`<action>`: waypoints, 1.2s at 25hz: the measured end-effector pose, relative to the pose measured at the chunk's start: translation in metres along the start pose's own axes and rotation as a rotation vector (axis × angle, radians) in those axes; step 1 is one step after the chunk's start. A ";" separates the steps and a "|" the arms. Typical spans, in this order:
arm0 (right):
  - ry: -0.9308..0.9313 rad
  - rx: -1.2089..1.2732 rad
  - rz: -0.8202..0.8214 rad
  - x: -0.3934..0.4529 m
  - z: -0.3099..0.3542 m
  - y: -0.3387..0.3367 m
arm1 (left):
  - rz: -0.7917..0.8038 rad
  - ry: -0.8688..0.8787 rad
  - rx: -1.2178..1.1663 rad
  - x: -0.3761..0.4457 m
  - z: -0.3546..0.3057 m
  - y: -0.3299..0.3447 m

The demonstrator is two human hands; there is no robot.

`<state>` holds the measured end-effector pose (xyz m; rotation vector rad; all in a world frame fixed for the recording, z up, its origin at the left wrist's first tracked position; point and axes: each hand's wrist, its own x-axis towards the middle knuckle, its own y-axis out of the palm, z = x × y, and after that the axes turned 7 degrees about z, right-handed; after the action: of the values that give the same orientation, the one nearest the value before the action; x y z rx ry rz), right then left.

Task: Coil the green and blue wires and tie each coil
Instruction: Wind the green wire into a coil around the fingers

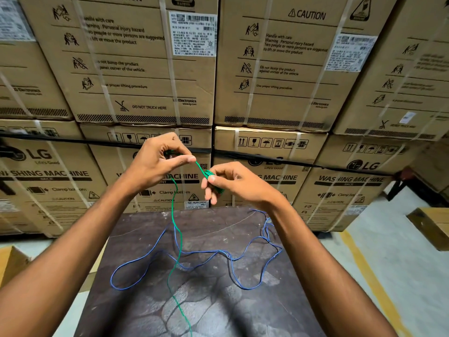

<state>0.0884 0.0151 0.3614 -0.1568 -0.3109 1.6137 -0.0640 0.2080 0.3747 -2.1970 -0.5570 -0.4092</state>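
Note:
Both hands are raised above the dark table [243, 300]. My right hand [233, 183] pinches a small bundle of green wire [213, 181] between thumb and fingers. A taut strand runs from it up-left to my left hand [158, 159], which grips the green wire with curled fingers. From the left hand the loose green wire [179, 251] hangs down and trails across the table toward its near edge. The blue wire [218, 254] lies uncoiled in loose loops over the table's middle and right side, with the green strand crossing over it.
Stacked cardboard washing-machine boxes [145, 69] form a wall right behind the table. The light floor with a yellow line [374, 283] runs to the right. A low box [432, 227] sits at far right and another box corner [12, 263] at left.

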 end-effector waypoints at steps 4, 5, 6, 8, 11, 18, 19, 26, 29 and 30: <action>-0.041 0.126 -0.009 -0.006 0.000 -0.002 | 0.061 -0.007 -0.061 -0.002 0.006 0.001; -0.042 0.148 -0.022 -0.007 -0.001 -0.002 | 0.091 -0.019 -0.072 -0.002 0.007 0.001; -0.040 0.174 -0.032 -0.008 -0.002 -0.001 | 0.124 -0.036 -0.085 -0.004 0.009 0.001; -0.046 0.234 -0.050 -0.010 -0.002 -0.001 | 0.165 -0.072 -0.093 -0.004 0.012 0.000; -0.067 0.313 -0.065 -0.011 -0.001 0.001 | 0.164 -0.130 -0.094 -0.005 0.019 0.002; -0.198 0.677 -0.066 -0.009 0.011 0.013 | 0.021 -0.152 -0.303 -0.012 0.013 0.029; -0.233 0.701 -0.070 -0.007 0.015 0.014 | 0.024 -0.145 -0.299 -0.015 0.013 0.035; -0.486 0.840 -0.303 0.023 0.028 0.005 | 0.162 -0.206 -0.314 -0.031 0.007 0.071; -0.516 0.765 -0.440 0.033 0.019 0.002 | 0.188 -0.187 -0.266 -0.039 -0.004 0.071; -0.504 0.677 -0.490 0.034 0.015 0.000 | 0.200 -0.172 -0.243 -0.041 -0.006 0.070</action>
<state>0.0812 0.0472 0.3790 0.7963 -0.1506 1.1693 -0.0635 0.1525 0.3144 -2.5107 -0.3881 -0.1903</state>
